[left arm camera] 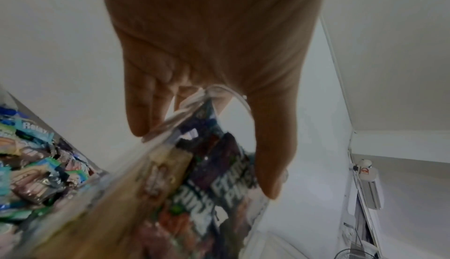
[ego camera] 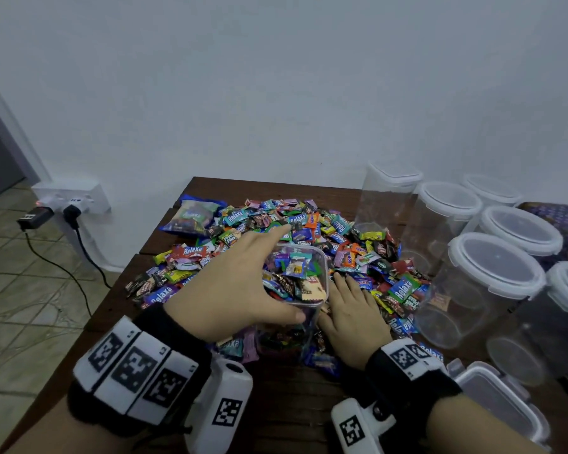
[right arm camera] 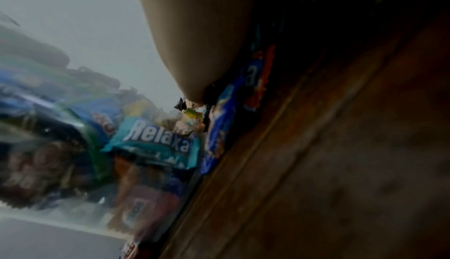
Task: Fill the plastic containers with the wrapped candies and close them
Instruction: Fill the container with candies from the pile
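We counted one open container, square-cornered and of clear plastic, standing on the dark wooden table at the near edge of the candy pile and filled to the rim with wrapped candies. Our left hand gripped its top, thumb on the near wall and fingers reaching over the far rim; the left wrist view showed the fingers curled against the clear wall. Our right hand lay palm down on the loose candies just right of the container, fingers straight and together, pressing the pile and gripping nothing. The two hands were apart, with the container between them.

The candies were too many to count: small flat pillows in glossy, crinkled foil of blue, teal, green, orange, red and purple, several printed "Relaxa". One clear bag of candies lay at the pile's far left.

To the right stood six further containers: five round clear tubs with white snap-on lids, and one taller squarish one. One loose translucent lid lay flat at the near right corner.
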A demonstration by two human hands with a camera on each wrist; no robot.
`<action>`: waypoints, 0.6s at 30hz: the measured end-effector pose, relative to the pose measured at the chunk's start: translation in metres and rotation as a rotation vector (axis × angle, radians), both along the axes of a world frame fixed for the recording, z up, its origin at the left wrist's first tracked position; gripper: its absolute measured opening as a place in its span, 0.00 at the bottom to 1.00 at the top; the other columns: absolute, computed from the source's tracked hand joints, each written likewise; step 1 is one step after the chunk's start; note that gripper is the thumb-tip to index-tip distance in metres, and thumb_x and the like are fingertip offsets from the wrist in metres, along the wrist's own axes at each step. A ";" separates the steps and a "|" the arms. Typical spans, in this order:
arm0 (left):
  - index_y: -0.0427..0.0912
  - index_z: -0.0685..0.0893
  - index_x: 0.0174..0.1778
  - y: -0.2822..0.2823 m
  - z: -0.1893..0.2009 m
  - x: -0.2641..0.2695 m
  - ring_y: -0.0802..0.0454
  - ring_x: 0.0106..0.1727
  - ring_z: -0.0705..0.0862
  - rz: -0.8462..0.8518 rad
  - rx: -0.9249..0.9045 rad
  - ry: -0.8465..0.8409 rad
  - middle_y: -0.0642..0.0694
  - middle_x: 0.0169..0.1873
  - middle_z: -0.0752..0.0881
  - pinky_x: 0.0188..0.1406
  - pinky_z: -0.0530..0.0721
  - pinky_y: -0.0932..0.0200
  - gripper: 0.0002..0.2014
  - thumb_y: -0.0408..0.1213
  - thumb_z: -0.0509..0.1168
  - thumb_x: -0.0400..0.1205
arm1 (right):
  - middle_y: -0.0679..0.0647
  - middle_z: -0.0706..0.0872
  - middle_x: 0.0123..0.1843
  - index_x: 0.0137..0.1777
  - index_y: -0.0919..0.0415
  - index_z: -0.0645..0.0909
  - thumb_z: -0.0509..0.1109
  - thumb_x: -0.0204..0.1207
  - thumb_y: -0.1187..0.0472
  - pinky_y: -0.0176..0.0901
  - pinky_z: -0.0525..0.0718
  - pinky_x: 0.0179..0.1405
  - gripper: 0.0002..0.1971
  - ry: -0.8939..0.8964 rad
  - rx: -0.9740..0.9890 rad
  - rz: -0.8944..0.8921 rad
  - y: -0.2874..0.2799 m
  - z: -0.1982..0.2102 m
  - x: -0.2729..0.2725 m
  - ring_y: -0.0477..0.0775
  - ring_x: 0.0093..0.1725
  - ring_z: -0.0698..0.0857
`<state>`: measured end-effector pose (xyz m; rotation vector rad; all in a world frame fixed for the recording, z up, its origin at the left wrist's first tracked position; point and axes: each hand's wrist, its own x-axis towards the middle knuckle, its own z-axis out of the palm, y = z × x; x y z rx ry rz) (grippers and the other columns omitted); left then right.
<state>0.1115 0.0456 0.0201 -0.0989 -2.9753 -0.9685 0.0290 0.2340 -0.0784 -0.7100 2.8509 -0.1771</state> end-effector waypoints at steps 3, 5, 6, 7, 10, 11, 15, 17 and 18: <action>0.69 0.56 0.78 -0.006 0.007 -0.003 0.63 0.63 0.75 0.031 0.086 0.039 0.64 0.63 0.72 0.61 0.77 0.55 0.53 0.58 0.79 0.60 | 0.51 0.41 0.86 0.84 0.53 0.42 0.44 0.85 0.41 0.51 0.43 0.82 0.32 0.004 0.003 -0.003 -0.001 0.000 0.000 0.52 0.84 0.40; 0.69 0.61 0.76 -0.015 0.018 -0.008 0.66 0.60 0.78 0.068 0.181 0.066 0.68 0.60 0.74 0.60 0.81 0.52 0.54 0.61 0.79 0.53 | 0.51 0.40 0.86 0.84 0.53 0.43 0.44 0.85 0.40 0.51 0.42 0.82 0.32 0.006 0.007 -0.006 -0.002 0.000 0.001 0.52 0.84 0.39; 0.67 0.62 0.76 -0.020 0.024 -0.013 0.67 0.59 0.79 0.093 0.206 0.093 0.69 0.59 0.75 0.60 0.82 0.53 0.55 0.63 0.77 0.50 | 0.50 0.40 0.86 0.84 0.53 0.43 0.44 0.85 0.40 0.50 0.42 0.82 0.32 0.008 0.009 -0.008 -0.002 0.000 0.001 0.52 0.84 0.39; 0.65 0.63 0.76 -0.025 0.032 -0.018 0.67 0.57 0.80 0.118 0.210 0.125 0.67 0.58 0.76 0.60 0.82 0.54 0.57 0.65 0.75 0.47 | 0.50 0.40 0.86 0.84 0.53 0.43 0.44 0.85 0.40 0.50 0.42 0.82 0.32 0.012 0.012 -0.010 -0.002 0.000 0.002 0.52 0.84 0.39; 0.56 0.65 0.78 -0.041 0.054 -0.040 0.58 0.57 0.83 0.190 0.152 0.220 0.57 0.61 0.79 0.63 0.80 0.50 0.60 0.67 0.72 0.45 | 0.50 0.39 0.86 0.84 0.52 0.42 0.43 0.85 0.40 0.50 0.41 0.82 0.32 0.018 0.016 -0.012 -0.002 0.000 0.001 0.52 0.84 0.39; 0.54 0.64 0.79 -0.047 0.060 -0.049 0.55 0.57 0.83 0.214 0.118 0.237 0.54 0.62 0.78 0.64 0.79 0.50 0.61 0.67 0.71 0.45 | 0.50 0.39 0.86 0.84 0.52 0.42 0.43 0.85 0.40 0.50 0.41 0.82 0.32 0.015 0.014 -0.012 -0.002 0.000 0.001 0.52 0.84 0.39; 0.46 0.63 0.81 -0.068 0.072 -0.093 0.49 0.62 0.80 0.300 0.043 0.255 0.47 0.69 0.76 0.62 0.74 0.56 0.59 0.61 0.76 0.53 | 0.50 0.39 0.85 0.84 0.52 0.41 0.43 0.85 0.40 0.50 0.40 0.82 0.32 -0.002 0.011 -0.017 -0.001 0.000 0.001 0.52 0.84 0.38; 0.43 0.62 0.81 -0.078 0.071 -0.117 0.46 0.66 0.77 0.344 0.022 0.264 0.44 0.71 0.75 0.64 0.72 0.55 0.54 0.55 0.81 0.61 | 0.50 0.38 0.85 0.84 0.52 0.41 0.40 0.84 0.38 0.49 0.40 0.82 0.33 -0.004 0.014 -0.018 -0.001 0.000 0.001 0.52 0.84 0.37; 0.42 0.62 0.81 -0.082 0.070 -0.129 0.45 0.68 0.76 0.366 0.010 0.269 0.42 0.72 0.74 0.65 0.72 0.54 0.52 0.52 0.80 0.65 | 0.50 0.38 0.85 0.84 0.52 0.41 0.36 0.81 0.35 0.49 0.39 0.81 0.35 -0.004 0.015 -0.020 -0.001 -0.001 0.001 0.52 0.84 0.37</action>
